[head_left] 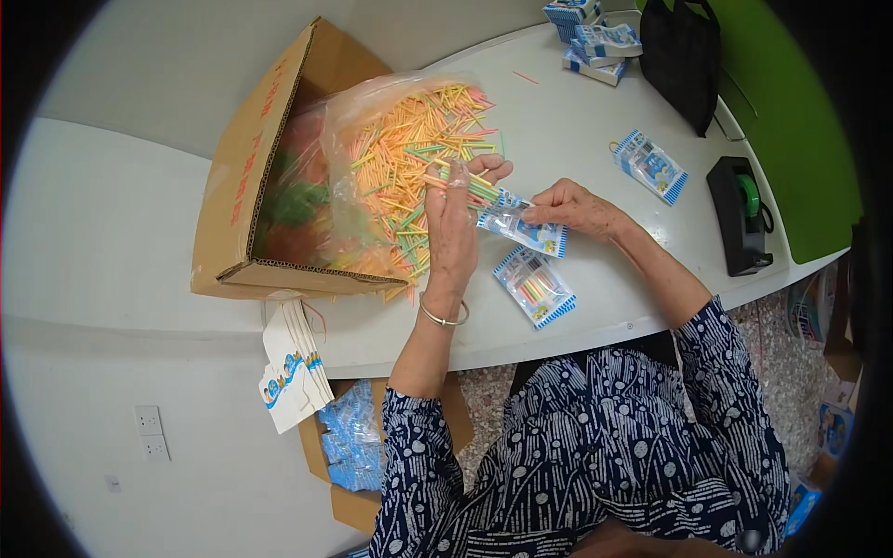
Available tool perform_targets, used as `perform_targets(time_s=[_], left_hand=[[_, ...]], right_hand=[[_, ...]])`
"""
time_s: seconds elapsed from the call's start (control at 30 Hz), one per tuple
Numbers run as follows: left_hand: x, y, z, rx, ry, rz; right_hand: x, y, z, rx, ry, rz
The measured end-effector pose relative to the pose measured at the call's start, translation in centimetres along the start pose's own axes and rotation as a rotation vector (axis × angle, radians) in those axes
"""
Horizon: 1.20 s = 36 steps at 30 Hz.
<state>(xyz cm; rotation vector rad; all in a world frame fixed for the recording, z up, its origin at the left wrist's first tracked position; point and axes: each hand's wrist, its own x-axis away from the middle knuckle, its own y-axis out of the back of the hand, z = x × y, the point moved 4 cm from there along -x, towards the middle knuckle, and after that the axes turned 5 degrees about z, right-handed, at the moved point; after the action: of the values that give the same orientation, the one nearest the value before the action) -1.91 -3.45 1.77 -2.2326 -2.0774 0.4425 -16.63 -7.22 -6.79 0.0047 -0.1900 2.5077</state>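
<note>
My left hand [452, 219] is closed around several thin pastel sticks [481, 189] in green, yellow and pink. Their ends meet the mouth of a small clear plastic bag [549, 239] with blue-and-white print. My right hand [579, 212] pinches that bag between thumb and fingers. Whether any stick is inside it is hard to tell. Just below lies another printed bag [535, 286], with coloured sticks showing through its window. A large heap of loose sticks [400, 139] spills from a clear plastic liner to the left of my left hand.
An open cardboard box [244, 186] lies on its side at the left of the white table [567, 112]. At right are printed packets [649, 167], a black tape dispenser [739, 219] and a black bag [682, 60]. Small boxes [595, 46] are stacked behind; folded cards [296, 367] hang at the near-left edge.
</note>
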Motion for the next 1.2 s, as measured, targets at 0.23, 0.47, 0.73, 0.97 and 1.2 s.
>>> perform_targets(time_s=[0.23, 0.47, 0.73, 0.97, 1.2], left_hand=[[0.9, 0.6, 1.9, 0.166, 0.047, -0.024], [1.8, 0.3, 2.4, 0.016, 0.01, -0.055], [1.6, 1.3, 2.6, -0.253, 0.026, 0.17], [-0.1, 3.2, 1.1, 0.079, 0.036, 0.115], [-1.1, 6.2, 0.1, 0.013, 0.016, 0.019]], right_hand=[[0.3, -0.4, 0.3, -0.112, 0.022, -0.009], [0.5, -0.4, -0.2, -0.125, 0.018, 0.003], [0.1, -1.1, -0.3, -0.085, 0.032, 0.017], [-0.9, -1.0, -0.3, -0.073, 0.111, -0.057], [-1.8, -1.3, 0.3, -0.116, 0.087, -0.098]])
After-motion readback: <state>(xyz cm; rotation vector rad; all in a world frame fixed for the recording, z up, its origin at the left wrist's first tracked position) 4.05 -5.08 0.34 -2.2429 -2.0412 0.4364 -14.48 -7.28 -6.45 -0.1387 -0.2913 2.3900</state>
